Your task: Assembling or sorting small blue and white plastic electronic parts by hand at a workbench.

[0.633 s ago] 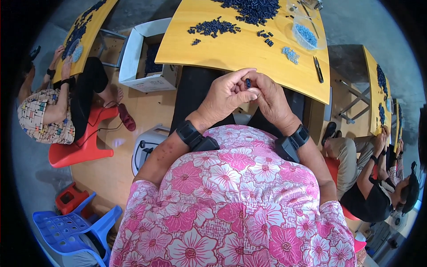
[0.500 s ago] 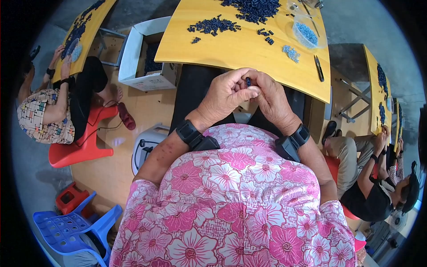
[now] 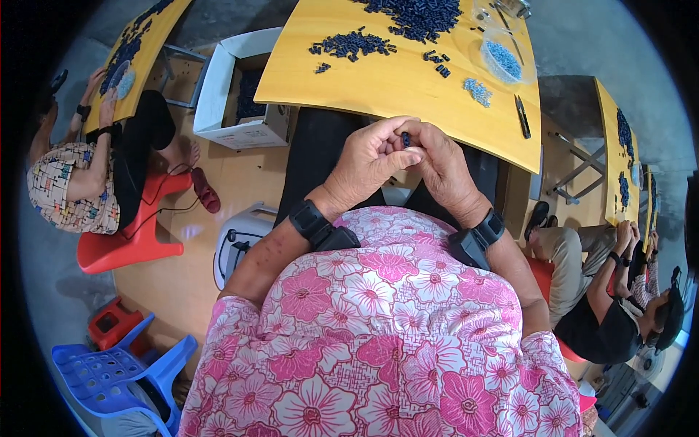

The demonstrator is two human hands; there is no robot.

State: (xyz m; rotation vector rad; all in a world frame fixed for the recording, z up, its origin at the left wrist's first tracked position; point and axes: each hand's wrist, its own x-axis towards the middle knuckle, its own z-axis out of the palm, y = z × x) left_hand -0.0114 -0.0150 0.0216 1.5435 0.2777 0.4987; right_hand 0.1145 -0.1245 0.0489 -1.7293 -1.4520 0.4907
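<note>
My left hand (image 3: pixel 366 162) and my right hand (image 3: pixel 445 162) meet in front of the table's near edge, fingers curled together. Pinched between them is a small dark blue cylindrical part (image 3: pixel 405 138), its end turned up. The fingers cover most of it, so I cannot see whether a second piece is with it. On the yellow table (image 3: pixel 349 86) ahead lie a big heap of similar dark parts (image 3: pixel 426 16), a smaller pile (image 3: pixel 352 44) and a few loose ones (image 3: pixel 437 64). Small light blue pieces (image 3: pixel 478 92) form a little pile at the right.
A clear bowl of light blue pieces (image 3: pixel 502 60) and a black pen-like tool (image 3: pixel 523 116) are on the table's right side. An open white box (image 3: pixel 244 135) with dark parts stands left. Co-workers sit at tables on both sides; a blue chair (image 3: pixel 109 371) is lower left.
Both hands stay together in nearly the same place. The fingers have shifted slightly, and more of the dark part's end shows. The view has tilted a little.
</note>
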